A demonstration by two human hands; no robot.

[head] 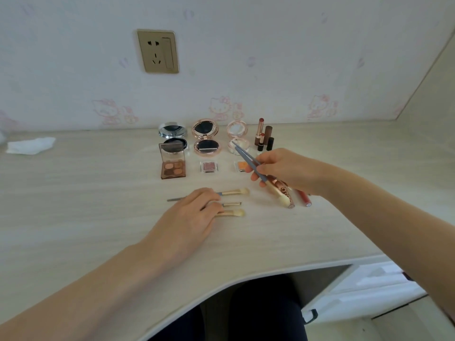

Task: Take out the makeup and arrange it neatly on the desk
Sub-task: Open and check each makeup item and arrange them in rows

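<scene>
My right hand (283, 171) pinches a grey-handled makeup brush (246, 159) above the desk, its bristle end pointing down toward me. My left hand (189, 217) rests flat on three brushes (234, 192) lying side by side on the desk (98, 205), fingers straight over their handles. Behind them stand three open round compacts (205, 139), an open brown eyeshadow palette (173, 166), two small square shadow pots (208, 166), and upright lipsticks (264, 136). Under my right hand lie a patterned tube (286, 195) and a red lip gloss tube (304, 199).
A crumpled white tissue (30, 145) lies at the far left of the desk. A wall socket (158, 50) sits on the wall above. The desk's curved front edge runs above my dark-clothed legs (258, 311). White drawers (369, 286) stand at the lower right.
</scene>
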